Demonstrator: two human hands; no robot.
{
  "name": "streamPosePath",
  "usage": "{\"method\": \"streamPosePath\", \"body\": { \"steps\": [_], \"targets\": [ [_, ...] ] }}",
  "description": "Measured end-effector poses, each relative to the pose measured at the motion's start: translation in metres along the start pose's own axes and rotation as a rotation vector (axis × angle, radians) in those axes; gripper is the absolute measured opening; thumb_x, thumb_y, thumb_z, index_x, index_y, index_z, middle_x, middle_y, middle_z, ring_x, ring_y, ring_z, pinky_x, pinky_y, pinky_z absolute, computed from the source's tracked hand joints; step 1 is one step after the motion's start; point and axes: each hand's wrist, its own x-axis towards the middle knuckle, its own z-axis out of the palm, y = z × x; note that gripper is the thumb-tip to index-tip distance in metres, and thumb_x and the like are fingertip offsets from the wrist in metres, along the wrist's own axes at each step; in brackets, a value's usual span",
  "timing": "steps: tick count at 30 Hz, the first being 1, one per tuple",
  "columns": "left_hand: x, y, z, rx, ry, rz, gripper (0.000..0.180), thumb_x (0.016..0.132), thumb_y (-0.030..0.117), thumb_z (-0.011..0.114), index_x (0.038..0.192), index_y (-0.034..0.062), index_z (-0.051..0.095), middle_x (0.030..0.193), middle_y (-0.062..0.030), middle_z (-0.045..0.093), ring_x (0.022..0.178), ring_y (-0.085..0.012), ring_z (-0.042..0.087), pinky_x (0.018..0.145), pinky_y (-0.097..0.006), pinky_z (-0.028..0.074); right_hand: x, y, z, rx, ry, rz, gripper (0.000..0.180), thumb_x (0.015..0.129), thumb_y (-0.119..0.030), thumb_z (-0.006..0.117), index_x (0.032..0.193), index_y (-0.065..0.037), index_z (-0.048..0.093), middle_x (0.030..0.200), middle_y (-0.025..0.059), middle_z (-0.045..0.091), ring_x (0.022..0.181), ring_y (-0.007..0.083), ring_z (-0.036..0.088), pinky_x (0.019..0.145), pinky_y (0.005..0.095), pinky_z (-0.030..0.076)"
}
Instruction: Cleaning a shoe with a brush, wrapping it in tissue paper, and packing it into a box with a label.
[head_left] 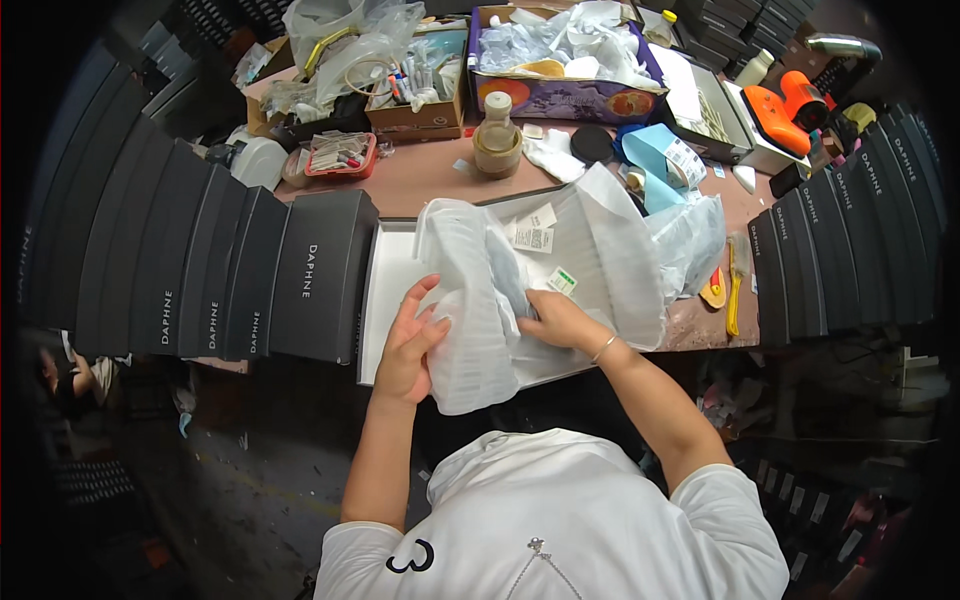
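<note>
An open shallow box [398, 250] with a pale inside lies at the bench's front edge. Inside it and over its rim spreads a thin white wrapping sheet [465, 345], its left part lifted and folded. My left hand [408, 345] curls round the left edge of that sheet, thumb toward the middle. My right hand [562, 322] reaches into the fold, with its fingertips partly hidden against a greyish wrapped item [508, 275] whose kind I cannot make out. Beside it lie a small paper tag [534, 238] and a green-and-white label [562, 280].
Dark boxes stand in rows at left [190, 260] and right [850, 230]. Behind are a bottle in a round holder [496, 150], a red tray [340, 155] and a purple carton [570, 97] of crumpled paper. A yellow-handled brush [735, 290] lies right.
</note>
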Motion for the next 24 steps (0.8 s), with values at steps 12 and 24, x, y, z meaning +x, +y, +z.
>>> {"method": "streamPosePath", "body": {
  "steps": [12,24],
  "targets": [
    [0.019,-0.09,-0.021,1.121,-0.114,0.321,0.046,0.09,0.012,0.055,0.133,-0.0011,0.045,0.13,-0.021,0.05,0.12,-0.033,0.05,0.102,-0.043,0.041,-0.044,-0.003,-0.051,0.275,0.413,-0.025,0.059,0.09,-0.023,0.063,0.139,0.001,0.038,0.126,0.0215,0.048,0.107,0.0316,0.058,0.084,0.0375,0.052],
    [0.113,-0.125,0.066,2.121,-0.541,0.255,0.085,0.077,0.045,0.071,0.137,-0.0064,0.038,0.137,-0.0295,0.041,0.129,-0.0409,0.04,0.103,-0.048,0.036,-0.112,0.061,-0.16,-0.387,0.76,0.183,0.044,0.08,-0.004,0.063,0.123,-0.006,0.055,0.117,0.0173,0.057,0.11,0.0318,0.056,0.092,0.0412,0.045]
  ]
}}
